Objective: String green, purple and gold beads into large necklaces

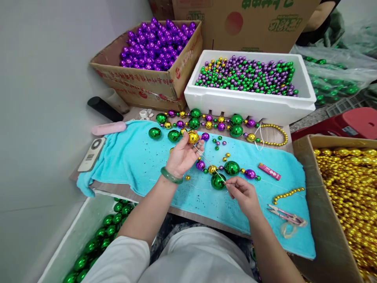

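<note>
White sleeve (118, 255) nearest; left hand (182, 155) grips a gold bead (193, 137) above the turquoise towel (138, 161); thread (206, 159) runs to the right hand (243, 194), fingertips pinching its end beside a green bead (218, 181); a slackened pinch could spill the strung beads (250, 173).

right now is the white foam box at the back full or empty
Full, nearly to the rim. The white foam box is heaped with small green, purple and gold beads that hide its floor.
</note>
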Demonstrator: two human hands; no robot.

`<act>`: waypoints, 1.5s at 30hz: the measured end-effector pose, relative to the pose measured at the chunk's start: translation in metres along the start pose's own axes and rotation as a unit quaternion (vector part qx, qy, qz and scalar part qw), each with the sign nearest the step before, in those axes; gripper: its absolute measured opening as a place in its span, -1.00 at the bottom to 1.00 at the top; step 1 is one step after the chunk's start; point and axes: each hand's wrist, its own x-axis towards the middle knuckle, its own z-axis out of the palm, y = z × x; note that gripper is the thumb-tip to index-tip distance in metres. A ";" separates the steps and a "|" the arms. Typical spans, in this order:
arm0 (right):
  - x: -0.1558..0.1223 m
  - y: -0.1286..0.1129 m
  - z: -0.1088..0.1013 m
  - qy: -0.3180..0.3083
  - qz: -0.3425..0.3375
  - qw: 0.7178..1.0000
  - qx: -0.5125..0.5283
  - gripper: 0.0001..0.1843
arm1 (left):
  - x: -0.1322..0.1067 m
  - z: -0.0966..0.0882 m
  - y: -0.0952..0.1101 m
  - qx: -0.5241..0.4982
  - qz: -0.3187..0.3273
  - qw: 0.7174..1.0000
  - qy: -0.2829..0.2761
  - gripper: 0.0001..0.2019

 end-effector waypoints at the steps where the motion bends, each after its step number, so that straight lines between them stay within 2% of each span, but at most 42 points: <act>1: 0.000 0.000 0.000 0.000 0.001 1.000 0.001 -0.78 | 0.000 0.000 -0.001 0.006 0.002 1.000 -0.001 -0.72; 16: -0.002 0.003 -0.004 0.018 0.009 1.000 0.009 -0.77 | 0.001 0.004 -0.002 -0.070 -0.005 0.997 0.027 -0.73; 24: -0.001 0.003 -0.004 0.024 0.007 1.000 0.012 -0.78 | 0.003 0.003 -0.004 -0.057 0.000 0.998 0.035 -0.79; 27: 0.000 0.002 -0.002 0.031 0.004 0.999 0.018 -0.79 | 0.002 0.001 -0.009 -0.026 0.032 0.999 0.020 -0.88; 30: 0.001 0.002 0.000 0.041 -0.005 0.999 0.025 -0.79 | -0.002 0.000 -0.016 0.008 0.060 0.998 -0.018 -0.82; 38: 0.006 0.004 -0.004 0.074 -0.040 0.996 0.002 -0.81 | -0.007 0.002 -0.024 0.090 0.055 0.992 -0.072 -0.76; 40: 0.006 0.002 -0.003 0.075 -0.047 0.996 0.003 -0.80 | -0.005 0.002 -0.026 0.148 0.033 0.982 -0.111 -0.71; 42: 0.007 -0.001 -0.002 0.080 -0.053 0.995 0.019 -0.80 | 0.001 0.000 -0.029 0.242 0.007 0.958 -0.151 -0.71; 44: 0.007 -0.003 -0.002 0.100 -0.063 0.992 0.041 -0.80 | 0.013 -0.001 -0.031 0.376 0.038 0.916 -0.135 -0.74; 45: 0.008 -0.003 -0.003 0.113 -0.069 0.990 0.052 -0.80 | 0.022 -0.002 -0.033 0.457 0.081 0.879 -0.108 -0.75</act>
